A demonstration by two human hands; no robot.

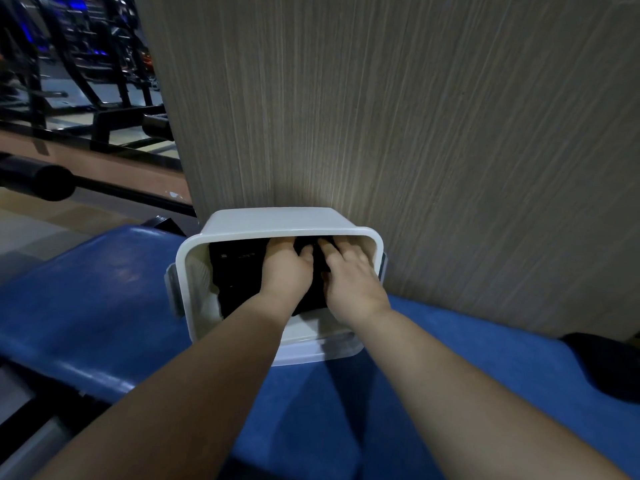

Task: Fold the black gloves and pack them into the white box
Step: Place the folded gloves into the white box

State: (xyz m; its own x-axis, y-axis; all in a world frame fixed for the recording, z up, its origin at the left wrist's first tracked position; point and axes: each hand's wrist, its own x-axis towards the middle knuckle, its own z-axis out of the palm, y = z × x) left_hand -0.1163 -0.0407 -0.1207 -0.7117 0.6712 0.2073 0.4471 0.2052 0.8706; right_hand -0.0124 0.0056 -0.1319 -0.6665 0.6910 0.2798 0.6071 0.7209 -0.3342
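Observation:
The white box (194,258) stands on a blue padded bench, pushed up against a wood-grain wall. Black gloves (239,271) lie inside it, filling most of the bottom. Both my hands are down in the box. My left hand (285,268) lies flat on the gloves with its fingers stretched toward the far wall. Beside it, my right hand (349,275) presses on the gloves the same way, fingers straight. The fingertips of both hands are hidden under the box's far rim.
The blue bench (114,306) runs left and toward me. The wood-grain wall (415,133) rises right behind the box. A dark object (602,362) lies on the bench at far right. Black gym machines (86,81) stand at upper left.

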